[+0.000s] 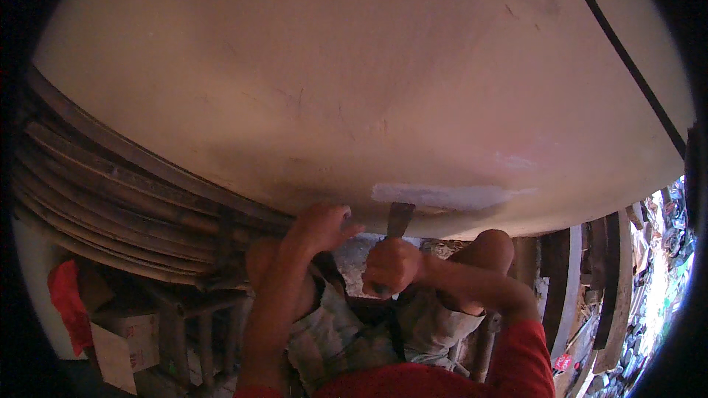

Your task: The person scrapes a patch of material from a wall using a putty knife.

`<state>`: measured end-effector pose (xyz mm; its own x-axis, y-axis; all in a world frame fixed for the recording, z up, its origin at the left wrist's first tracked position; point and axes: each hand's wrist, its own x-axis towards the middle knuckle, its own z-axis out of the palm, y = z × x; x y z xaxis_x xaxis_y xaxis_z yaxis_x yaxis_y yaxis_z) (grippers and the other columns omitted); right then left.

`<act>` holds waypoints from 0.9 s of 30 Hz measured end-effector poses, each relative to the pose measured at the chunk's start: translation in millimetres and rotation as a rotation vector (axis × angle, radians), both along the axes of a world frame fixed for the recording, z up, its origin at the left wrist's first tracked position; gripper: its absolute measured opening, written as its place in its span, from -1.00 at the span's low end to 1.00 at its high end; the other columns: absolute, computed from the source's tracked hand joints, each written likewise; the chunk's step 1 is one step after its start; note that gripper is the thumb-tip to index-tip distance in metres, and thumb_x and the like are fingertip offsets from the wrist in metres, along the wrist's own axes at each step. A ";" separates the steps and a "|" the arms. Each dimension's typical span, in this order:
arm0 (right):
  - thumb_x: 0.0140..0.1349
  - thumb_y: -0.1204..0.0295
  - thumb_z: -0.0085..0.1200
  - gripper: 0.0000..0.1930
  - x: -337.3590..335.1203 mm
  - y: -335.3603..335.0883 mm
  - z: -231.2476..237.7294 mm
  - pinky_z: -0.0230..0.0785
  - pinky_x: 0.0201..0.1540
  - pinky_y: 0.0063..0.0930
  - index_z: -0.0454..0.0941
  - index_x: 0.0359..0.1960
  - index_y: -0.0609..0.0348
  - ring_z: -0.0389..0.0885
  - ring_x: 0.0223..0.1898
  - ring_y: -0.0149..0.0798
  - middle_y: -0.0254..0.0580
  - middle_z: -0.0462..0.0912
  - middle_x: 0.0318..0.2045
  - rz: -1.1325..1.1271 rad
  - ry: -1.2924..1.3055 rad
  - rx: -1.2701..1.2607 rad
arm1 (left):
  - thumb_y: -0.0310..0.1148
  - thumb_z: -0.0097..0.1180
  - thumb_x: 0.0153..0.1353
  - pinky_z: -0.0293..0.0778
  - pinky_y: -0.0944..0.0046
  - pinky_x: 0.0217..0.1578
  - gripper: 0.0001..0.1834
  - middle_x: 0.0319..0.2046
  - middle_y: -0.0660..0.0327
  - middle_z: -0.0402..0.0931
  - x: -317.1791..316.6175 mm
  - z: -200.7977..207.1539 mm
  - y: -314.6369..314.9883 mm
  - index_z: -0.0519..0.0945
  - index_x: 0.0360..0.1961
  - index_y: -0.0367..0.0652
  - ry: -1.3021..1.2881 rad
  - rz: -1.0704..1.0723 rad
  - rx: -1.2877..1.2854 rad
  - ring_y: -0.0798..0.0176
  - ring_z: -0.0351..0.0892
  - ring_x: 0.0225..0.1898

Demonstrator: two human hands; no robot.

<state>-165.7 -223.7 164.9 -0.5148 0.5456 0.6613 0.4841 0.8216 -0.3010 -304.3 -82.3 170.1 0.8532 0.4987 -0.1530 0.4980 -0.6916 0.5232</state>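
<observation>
A putty knife [400,220] is gripped in my right hand [391,264], its dark flat blade pointing up and away from me. The blade's tip meets the lower edge of a pale patch of filler [435,195] on a large cream curved panel [354,81]. My fist hides the knife's handle. To its left, my left hand [321,226] is raised close to the panel's lower edge, fingers loosely bent and apart. Nothing plainly shows in that hand. A fainter whitish smear [514,161] marks the panel farther right.
Curved wooden slats [118,173] run along the left. Below them are a cardboard box [136,343] and a red cloth [68,306]. Wooden planks [611,280] stand at the right, beside scattered litter [660,287]. A black strip [627,59] crosses the panel's upper right. My bent knees are under the panel.
</observation>
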 end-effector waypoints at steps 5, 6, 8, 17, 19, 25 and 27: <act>-0.31 0.37 0.14 -0.86 -25.3 -13.9 19.4 0.17 -0.69 -0.41 0.41 -0.67 -0.02 0.35 -0.70 -0.33 -0.42 0.31 -0.71 0.101 0.019 0.082 | -0.01 0.17 0.02 0.44 0.02 -0.20 -0.57 -0.35 -0.02 0.57 4.3 4.6 -2.7 0.59 -0.32 -0.19 0.020 -0.012 -0.025 -0.09 0.55 -0.25; -0.31 0.36 0.15 -0.85 -26.1 -14.4 22.3 0.17 -0.69 -0.40 0.42 -0.68 -0.02 0.36 -0.70 -0.32 -0.42 0.32 -0.71 0.116 0.025 0.091 | -0.02 0.17 0.02 0.44 0.02 -0.19 -0.58 -0.34 -0.02 0.57 6.5 6.5 -3.4 0.59 -0.31 -0.19 0.029 -0.020 -0.032 -0.08 0.55 -0.25; -0.26 0.36 0.15 -0.86 -16.0 -2.6 2.9 0.17 -0.69 -0.40 0.42 -0.66 0.00 0.37 -0.70 -0.31 -0.40 0.33 -0.71 0.102 0.016 0.060 | -0.04 0.17 0.02 0.44 0.03 -0.19 -0.59 -0.33 -0.01 0.57 4.5 6.3 -2.8 0.58 -0.30 -0.18 0.036 -0.034 -0.004 -0.08 0.55 -0.23; -0.23 0.37 0.15 -0.85 -18.3 3.1 32.4 0.24 -0.67 -0.42 0.41 -0.67 0.05 0.41 -0.69 -0.28 -0.35 0.39 -0.69 0.127 0.063 0.095 | -0.12 0.14 0.05 0.43 -0.01 -0.16 -0.66 -0.31 0.00 0.57 2.6 5.6 9.3 0.57 -0.27 -0.16 0.069 -0.032 -0.025 -0.09 0.54 -0.21; -0.24 0.39 0.15 -0.85 -12.3 6.0 26.1 0.25 -0.66 -0.43 0.41 -0.65 0.05 0.41 -0.69 -0.29 -0.36 0.38 -0.69 0.074 0.023 0.075 | -0.13 0.14 0.05 0.43 -0.01 -0.16 -0.67 -0.31 0.00 0.57 6.1 11.8 6.4 0.58 -0.27 -0.16 0.084 -0.034 -0.022 -0.09 0.54 -0.21; -0.25 0.41 0.16 -0.86 -4.8 17.0 13.7 0.23 -0.67 -0.45 0.42 -0.64 0.02 0.41 -0.69 -0.31 -0.40 0.35 -0.72 0.134 0.046 0.032 | -0.12 0.14 0.05 0.43 0.01 -0.16 -0.66 -0.30 -0.01 0.57 8.9 4.6 10.2 0.58 -0.28 -0.17 0.069 -0.016 0.020 -0.07 0.54 -0.20; -0.27 0.40 0.18 -0.84 -6.4 9.4 14.2 0.22 -0.67 -0.45 0.42 -0.65 0.00 0.40 -0.69 -0.31 -0.41 0.34 -0.73 0.129 0.036 0.094 | -0.12 0.13 0.06 0.43 0.01 -0.16 -0.66 -0.29 -0.01 0.57 16.0 10.5 8.6 0.58 -0.27 -0.16 0.090 -0.007 -0.067 -0.08 0.54 -0.19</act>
